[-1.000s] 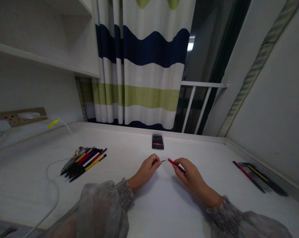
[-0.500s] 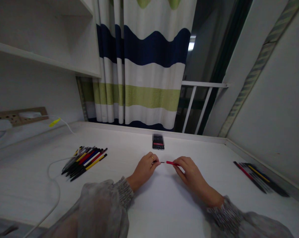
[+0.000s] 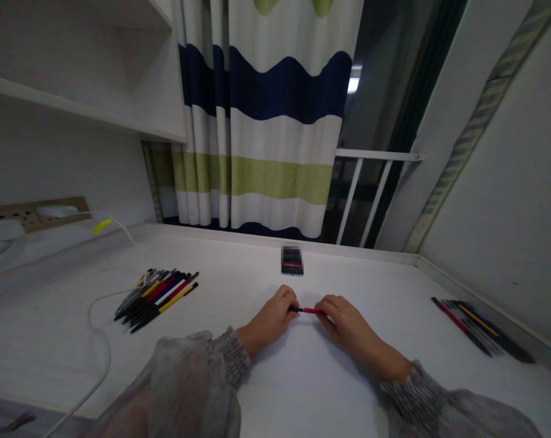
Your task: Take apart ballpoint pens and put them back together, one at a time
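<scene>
Both my hands meet over the middle of the white desk (image 3: 275, 389). My right hand (image 3: 343, 325) is closed round a red pen (image 3: 309, 311) that lies level between the hands. My left hand (image 3: 273, 317) pinches the pen's dark end piece, and its fingertips touch those of the right hand's side. Most of the pen is hidden inside my right hand. Both wrists rest low near the desk in grey sleeves.
A fan of several coloured pens (image 3: 159, 292) lies at the left, another row of pens (image 3: 478, 328) at the right by the wall. A small dark phone-like device (image 3: 292, 260) lies beyond my hands. A white cable (image 3: 97, 328) loops at the left.
My hands have come closer together and dropped slightly. The gap between the dark end piece and the red pen body has closed, and less of the pen shows.
</scene>
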Motion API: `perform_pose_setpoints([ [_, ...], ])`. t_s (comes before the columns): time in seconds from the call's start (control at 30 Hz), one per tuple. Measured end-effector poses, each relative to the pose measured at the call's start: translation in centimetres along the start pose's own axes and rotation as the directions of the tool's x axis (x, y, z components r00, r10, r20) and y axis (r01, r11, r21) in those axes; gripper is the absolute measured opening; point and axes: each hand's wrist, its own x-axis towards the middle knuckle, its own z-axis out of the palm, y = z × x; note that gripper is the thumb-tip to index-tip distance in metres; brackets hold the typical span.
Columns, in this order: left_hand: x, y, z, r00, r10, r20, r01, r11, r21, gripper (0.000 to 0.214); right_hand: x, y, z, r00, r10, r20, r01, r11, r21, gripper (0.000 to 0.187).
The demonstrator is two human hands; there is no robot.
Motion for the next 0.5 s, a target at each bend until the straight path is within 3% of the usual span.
perform_pose_setpoints([
  [0.5, -0.05, 0.33, -0.25, 0.999, -0.032, 0.014, 0.031, 0.997, 0.065, 0.013, -0.13, -0.27, 0.13, 0.998, -0.059, -0.026, 0.059, 0.998, -0.023, 0.017],
])
